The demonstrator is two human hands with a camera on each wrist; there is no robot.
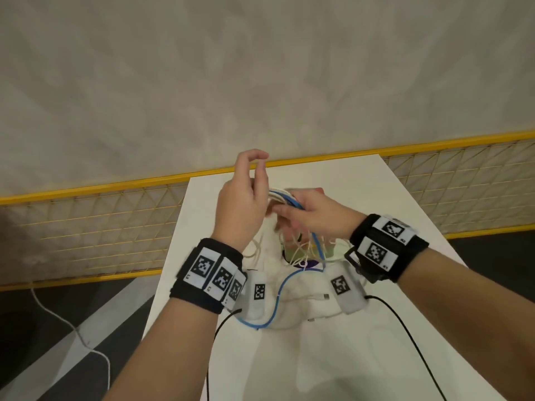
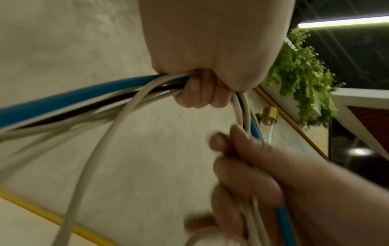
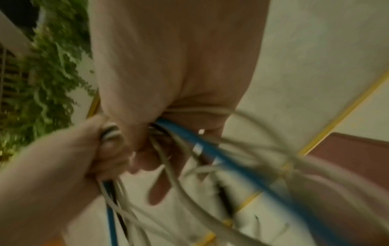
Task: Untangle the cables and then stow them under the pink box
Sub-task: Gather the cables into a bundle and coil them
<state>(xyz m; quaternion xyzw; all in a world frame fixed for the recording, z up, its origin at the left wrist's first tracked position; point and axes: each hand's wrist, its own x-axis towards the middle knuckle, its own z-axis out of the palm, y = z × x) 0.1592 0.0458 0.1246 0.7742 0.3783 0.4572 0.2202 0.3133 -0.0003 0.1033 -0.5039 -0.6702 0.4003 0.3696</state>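
The two hands meet above the far half of the surface (image 1: 376,198), the left hand (image 1: 240,209) left of the right hand (image 1: 318,215). The cables (image 1: 285,196) run between them and hang down onto the surface. A fence (image 1: 86,227) stands behind.

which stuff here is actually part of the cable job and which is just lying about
Job: cable bundle, gripped by left hand and right hand; blue cable trailing on white table.

Lying about: yellow mesh fence; white cord on the floor; hanging plant.
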